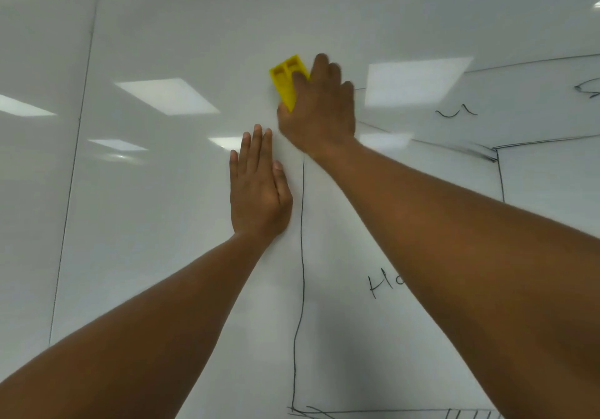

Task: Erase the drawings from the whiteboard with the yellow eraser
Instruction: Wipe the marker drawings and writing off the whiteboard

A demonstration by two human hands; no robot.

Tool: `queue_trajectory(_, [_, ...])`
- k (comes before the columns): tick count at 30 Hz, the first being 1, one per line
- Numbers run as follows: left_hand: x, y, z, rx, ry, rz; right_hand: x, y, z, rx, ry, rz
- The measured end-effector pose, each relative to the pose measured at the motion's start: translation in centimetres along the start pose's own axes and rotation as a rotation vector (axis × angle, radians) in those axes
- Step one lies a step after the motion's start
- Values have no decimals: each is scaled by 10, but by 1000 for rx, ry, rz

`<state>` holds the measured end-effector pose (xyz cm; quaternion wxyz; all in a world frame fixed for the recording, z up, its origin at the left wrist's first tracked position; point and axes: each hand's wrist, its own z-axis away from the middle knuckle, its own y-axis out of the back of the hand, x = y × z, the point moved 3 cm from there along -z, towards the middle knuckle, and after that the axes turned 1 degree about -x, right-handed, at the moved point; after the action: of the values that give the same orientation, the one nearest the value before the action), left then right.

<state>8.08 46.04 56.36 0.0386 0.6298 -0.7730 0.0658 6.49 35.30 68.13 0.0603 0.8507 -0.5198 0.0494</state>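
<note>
A glossy whiteboard [162, 223] fills the view. My right hand [319, 110] presses a yellow plastic eraser [285, 80] flat against the board, high up near the middle; my fingers cover its right and lower part. My left hand [259, 188] lies flat on the board just below, fingers together, holding nothing. Black marker drawings are on the board: a long vertical line [302, 272] right of my left hand, the letters "Ho" [384, 285] partly hidden by my right forearm, slanted lines [454, 144] to the right, and a small squiggle [456, 112].
A thin vertical seam [73, 171] between board panels runs down the left side. Ceiling lights reflect as bright patches [167, 95] on the surface. Hatched marker strokes [470, 413] sit at the bottom right edge. Another scribble [587, 90] shows at the far right.
</note>
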Motion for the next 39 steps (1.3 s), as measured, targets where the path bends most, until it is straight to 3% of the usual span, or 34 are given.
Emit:
queue_trajectory(3, [0, 2, -1, -4, -7, 44, -14, -7, 15, -17, 123, -11])
queue_trajectory(6, [0, 2, 0, -1, -2, 30, -6, -5, 17, 0, 114, 11])
queue_trajectory(11, [0, 1, 1, -8, 11, 14, 39, 6, 4, 111, -256, -35])
queue_trajectory(13, [-1, 0, 2, -8, 9, 16, 44, 7, 5, 137, -314, -23])
queue_trajectory(15, [-1, 0, 2, -2, 12, 14, 35, 4, 14, 129, -258, 14])
queue_trajectory(20, [-3, 1, 2, -28, -26, 40, 0, -10, 63, 66, 95, 18])
queue_trajectory(23, [-6, 2, 4, -40, -27, 61, -2, -10, 72, 52, 132, 16])
queue_trajectory(25, [-6, 3, 7, -34, -15, 43, 8, -6, 66, 63, 48, 43])
queue_trajectory(30, [-7, 4, 17, -47, -14, 27, 46, 9, 51, 160, -410, -53])
queue_trajectory(32, [-8, 3, 21, -55, -16, 18, 46, 9, 56, 170, -463, -63])
queue_trajectory(39, [-12, 4, 35, -90, -39, -7, -4, -3, 112, 46, -67, -67])
